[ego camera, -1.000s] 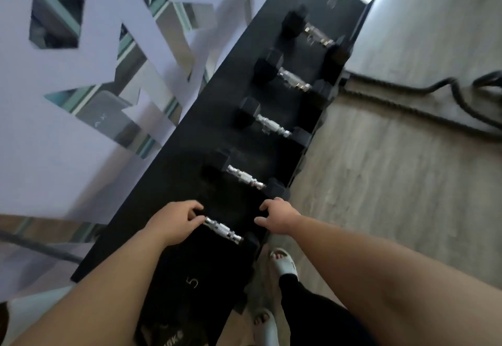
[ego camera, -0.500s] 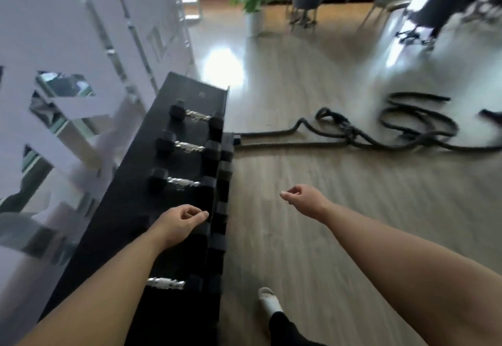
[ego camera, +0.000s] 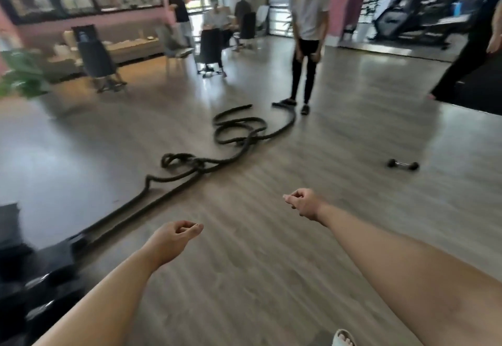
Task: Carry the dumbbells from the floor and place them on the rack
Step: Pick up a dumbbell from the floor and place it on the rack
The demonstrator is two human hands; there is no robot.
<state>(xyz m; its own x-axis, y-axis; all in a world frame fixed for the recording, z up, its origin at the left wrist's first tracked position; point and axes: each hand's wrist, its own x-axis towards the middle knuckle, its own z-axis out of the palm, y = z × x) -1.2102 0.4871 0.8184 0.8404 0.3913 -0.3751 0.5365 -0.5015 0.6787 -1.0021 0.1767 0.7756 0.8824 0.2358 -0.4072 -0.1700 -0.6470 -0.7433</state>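
A small black dumbbell with a metal handle lies alone on the wooden floor, far to the right and well beyond my reach. The black rack shows only as a blurred dark edge at the lower left. My left hand hangs over bare floor with its fingers loosely curled and nothing in it. My right hand is a little further out, also loosely curled and empty. Both forearms stretch forward from the bottom of the view.
A thick black battle rope snakes across the floor from the rack toward a person in a white shirt standing at its far end. Chairs, seated people and gym machines stand at the back. My sandalled foot shows at the bottom.
My hands let go of the dumbbell on the rack and came away empty. My view swung from the rack to the right, out over the open floor, bringing the lone dumbbell into sight.
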